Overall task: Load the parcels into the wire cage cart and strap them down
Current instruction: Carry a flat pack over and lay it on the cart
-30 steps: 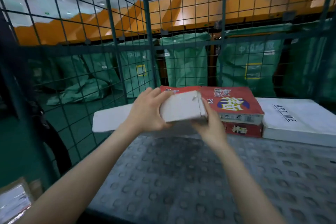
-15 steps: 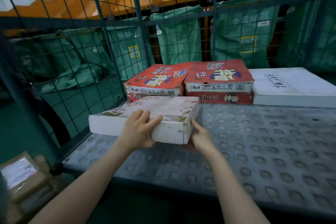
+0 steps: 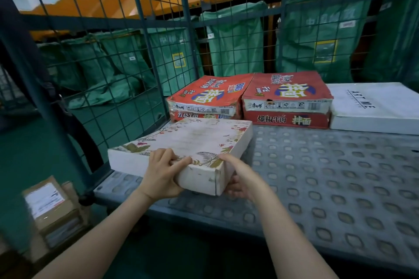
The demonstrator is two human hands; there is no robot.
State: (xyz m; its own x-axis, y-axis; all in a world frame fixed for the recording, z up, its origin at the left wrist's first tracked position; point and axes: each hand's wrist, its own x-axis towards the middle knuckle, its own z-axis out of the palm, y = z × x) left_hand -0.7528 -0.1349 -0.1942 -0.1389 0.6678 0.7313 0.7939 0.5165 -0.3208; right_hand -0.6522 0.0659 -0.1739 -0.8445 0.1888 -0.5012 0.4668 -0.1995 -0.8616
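A flat white box with a floral print [image 3: 192, 140] lies on the cage cart's studded grey floor [image 3: 328, 179], near the left wire wall. My left hand [image 3: 162, 175] grips its near edge, thumb on top. At the box's near right corner my right hand [image 3: 243, 179] holds it, thumb on the top edge and fingers below. Behind it stand two stacks of red noodle cartons [image 3: 285, 97] and a white box marked ART ME [image 3: 371, 106].
The green wire walls [image 3: 127, 56] close the cart's left and back sides. Green mail sacks [image 3: 235, 38] hang beyond the mesh. Brown parcels with labels [image 3: 48, 206] sit on the green floor at lower left, outside the cart.
The floral box came down from mid-air onto the cart floor in front of the red cartons. Both hands stayed on it, and its near end now sits slightly closer to me.
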